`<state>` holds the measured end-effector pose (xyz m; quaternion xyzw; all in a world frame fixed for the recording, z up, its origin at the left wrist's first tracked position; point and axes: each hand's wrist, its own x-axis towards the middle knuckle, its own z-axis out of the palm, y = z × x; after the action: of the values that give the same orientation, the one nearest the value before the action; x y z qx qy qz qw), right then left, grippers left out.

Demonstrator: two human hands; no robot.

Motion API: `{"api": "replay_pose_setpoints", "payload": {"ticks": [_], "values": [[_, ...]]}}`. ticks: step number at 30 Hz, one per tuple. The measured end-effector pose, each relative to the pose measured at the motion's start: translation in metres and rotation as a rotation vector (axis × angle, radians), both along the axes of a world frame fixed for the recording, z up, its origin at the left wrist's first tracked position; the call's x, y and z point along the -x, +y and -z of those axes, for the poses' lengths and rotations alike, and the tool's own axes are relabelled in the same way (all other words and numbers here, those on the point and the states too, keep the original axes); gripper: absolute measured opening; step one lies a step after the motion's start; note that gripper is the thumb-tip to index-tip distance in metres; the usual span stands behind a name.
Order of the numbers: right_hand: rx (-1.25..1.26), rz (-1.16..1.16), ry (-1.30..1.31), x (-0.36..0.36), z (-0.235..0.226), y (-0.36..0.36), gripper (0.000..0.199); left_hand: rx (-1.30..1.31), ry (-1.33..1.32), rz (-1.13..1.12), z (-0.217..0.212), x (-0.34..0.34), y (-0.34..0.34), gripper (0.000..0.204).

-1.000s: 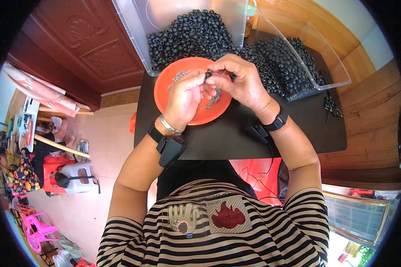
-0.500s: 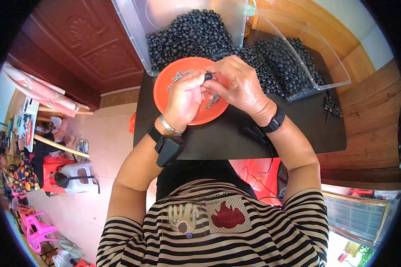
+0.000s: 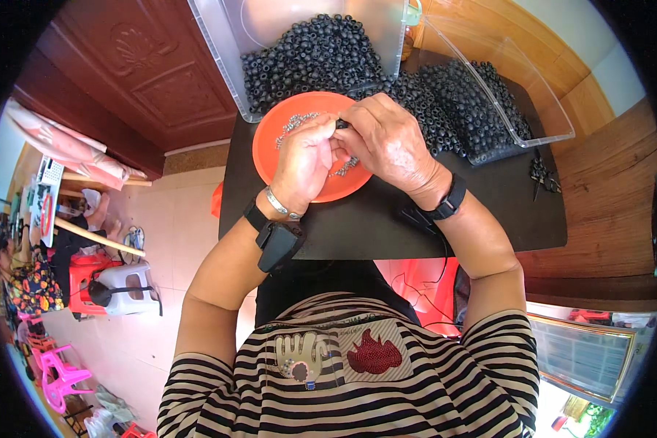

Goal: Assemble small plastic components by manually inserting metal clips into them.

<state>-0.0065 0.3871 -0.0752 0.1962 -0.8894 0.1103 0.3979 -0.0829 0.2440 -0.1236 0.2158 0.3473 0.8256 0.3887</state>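
Over the orange bowl (image 3: pixel 266 153), both my hands meet at a small round black piece (image 3: pixel 342 124). My left hand (image 3: pixel 305 159), palm up, pinches it between thumb and fingers. From the other side, my right hand (image 3: pixel 394 142) closes its thumb and fingertips on the same piece. Whether the right fingertips also hold something smaller is hidden. Small silver metal parts (image 3: pixel 290 130) lie in the bowl under and beside my hands.
Many like black pieces (image 3: pixel 317 58) fill a clear bin (image 3: pixel 223 62) tipped towards me. More spill into another clear box (image 3: pixel 522 87) at right. Dark small tools (image 3: pixel 540 175) lie at the table's right edge. A person (image 3: pixel 29 285) sits far left near stools (image 3: pixel 128 288).
My right hand has closed in, its fingers now over the black piece. A thin dark bit seen by its fingertips earlier no longer shows. My left hand stays nearly still.
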Motion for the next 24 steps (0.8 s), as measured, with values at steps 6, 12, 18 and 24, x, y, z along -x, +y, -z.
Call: {"api": "replay_pose_setpoints", "payload": {"ticks": [6, 12, 18, 24], "values": [[-0.108, -0.006, -0.028, 0.002, 0.007, 0.004, 0.014, 0.075, -0.050, -0.054, -0.003, -0.004, 0.005, 0.020], [0.012, 0.027, 0.045, 0.003, -0.006, 0.006, 0.014, 0.096, 0.006, -0.071, -0.006, -0.003, 0.000, 0.025], [0.021, 0.496, 0.340, -0.025, -0.067, 0.051, 0.016, 0.158, 0.011, -0.152, -0.007, 0.002, -0.002, 0.026], [-0.019, 0.771, 0.535, -0.030, -0.090, 0.076, 0.020, 0.167, -0.005, -0.180, -0.007, 0.003, -0.005, 0.024]]}}
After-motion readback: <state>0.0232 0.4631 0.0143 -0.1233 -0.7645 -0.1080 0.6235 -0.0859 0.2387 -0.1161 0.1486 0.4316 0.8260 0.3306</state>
